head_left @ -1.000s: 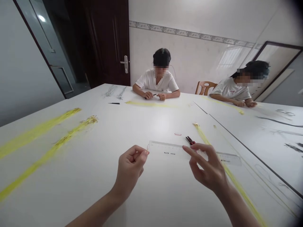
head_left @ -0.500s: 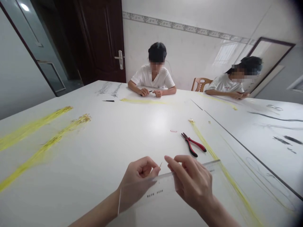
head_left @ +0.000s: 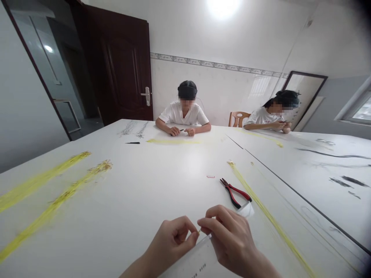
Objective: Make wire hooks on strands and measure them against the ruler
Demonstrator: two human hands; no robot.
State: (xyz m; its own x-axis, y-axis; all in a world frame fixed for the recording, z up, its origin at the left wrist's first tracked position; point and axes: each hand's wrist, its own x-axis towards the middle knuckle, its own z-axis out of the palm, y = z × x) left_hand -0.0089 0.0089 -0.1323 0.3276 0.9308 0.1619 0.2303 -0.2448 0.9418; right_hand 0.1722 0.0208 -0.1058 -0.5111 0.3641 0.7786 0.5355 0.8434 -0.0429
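Pinching a tiny gold-coloured piece (head_left: 199, 231) between closed thumb and forefinger, the left hand (head_left: 173, 240) sits low in view above the white table (head_left: 145, 193), with the piece in the narrow space between both hands' fingertips. The right hand (head_left: 232, 237) has its fingers curled just beside the piece, over a clear ruler (head_left: 195, 259) that shows on either side of it, though I cannot tell what those fingers grip, and red-and-black pliers (head_left: 231, 188) lie just beyond, left of some yellow strands (head_left: 267, 211)

Pliers (head_left: 228, 187) beyond ruler (head_left: 198, 253); 2 thread bundles (head_left: 66, 195) far left
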